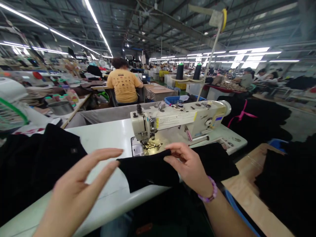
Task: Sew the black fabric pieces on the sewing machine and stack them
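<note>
A black cloth piece [150, 169] lies over the front edge of the white sewing table, just before the needle area of a sewing machine [177, 120]. My right hand [187, 164], with a beaded bracelet at the wrist, pinches the cloth's upper edge between thumb and fingers. At the cloth's left corner is my left hand [81, 184], its thumb and fingers apart, with nothing visible between them. More black fabric [214, 159] extends to the right of my right hand on the table.
A black fabric pile [41, 158] covers the table's left end. Dark fabric with a pink tie [243, 113] sits at the right, behind a wooden board [256, 191]. A fan [12, 105] stands at far left. A person in a yellow shirt [123, 84] sits ahead.
</note>
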The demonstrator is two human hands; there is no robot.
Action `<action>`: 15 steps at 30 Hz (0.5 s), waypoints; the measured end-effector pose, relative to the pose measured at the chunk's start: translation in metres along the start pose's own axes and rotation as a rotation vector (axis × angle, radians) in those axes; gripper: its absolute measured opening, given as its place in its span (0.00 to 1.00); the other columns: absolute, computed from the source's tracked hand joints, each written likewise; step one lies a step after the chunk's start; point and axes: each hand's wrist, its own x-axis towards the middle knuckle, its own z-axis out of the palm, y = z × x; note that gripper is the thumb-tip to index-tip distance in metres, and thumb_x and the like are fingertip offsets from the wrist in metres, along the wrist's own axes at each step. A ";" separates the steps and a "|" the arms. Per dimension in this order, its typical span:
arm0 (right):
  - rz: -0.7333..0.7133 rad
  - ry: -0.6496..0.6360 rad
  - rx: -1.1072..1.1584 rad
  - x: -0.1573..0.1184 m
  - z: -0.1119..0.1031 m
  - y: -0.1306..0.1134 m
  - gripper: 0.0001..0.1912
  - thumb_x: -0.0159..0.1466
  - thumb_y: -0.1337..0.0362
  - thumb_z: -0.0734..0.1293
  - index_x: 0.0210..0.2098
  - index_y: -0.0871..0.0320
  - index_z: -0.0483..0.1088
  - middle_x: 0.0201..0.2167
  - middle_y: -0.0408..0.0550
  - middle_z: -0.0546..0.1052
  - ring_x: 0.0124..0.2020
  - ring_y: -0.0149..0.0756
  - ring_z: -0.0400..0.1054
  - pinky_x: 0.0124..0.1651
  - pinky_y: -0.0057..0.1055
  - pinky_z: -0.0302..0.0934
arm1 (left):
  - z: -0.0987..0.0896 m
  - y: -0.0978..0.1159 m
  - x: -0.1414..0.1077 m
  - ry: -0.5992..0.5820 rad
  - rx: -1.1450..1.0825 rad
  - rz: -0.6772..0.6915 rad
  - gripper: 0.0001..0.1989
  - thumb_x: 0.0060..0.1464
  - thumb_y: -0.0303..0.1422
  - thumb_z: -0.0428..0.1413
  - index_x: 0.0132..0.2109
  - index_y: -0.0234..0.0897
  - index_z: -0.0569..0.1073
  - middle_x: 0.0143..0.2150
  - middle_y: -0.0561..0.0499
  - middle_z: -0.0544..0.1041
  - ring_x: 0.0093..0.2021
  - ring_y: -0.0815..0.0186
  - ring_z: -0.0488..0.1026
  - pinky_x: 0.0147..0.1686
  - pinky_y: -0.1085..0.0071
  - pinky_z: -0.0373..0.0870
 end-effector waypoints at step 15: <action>-0.240 -0.100 0.011 0.001 0.009 -0.023 0.09 0.62 0.62 0.74 0.38 0.54 0.70 0.41 0.47 0.76 0.45 0.38 0.72 0.50 0.36 0.68 | 0.036 0.067 0.004 -0.128 -0.117 0.375 0.06 0.58 0.25 0.58 0.38 0.42 0.75 0.33 0.53 0.79 0.33 0.70 0.77 0.32 0.78 0.74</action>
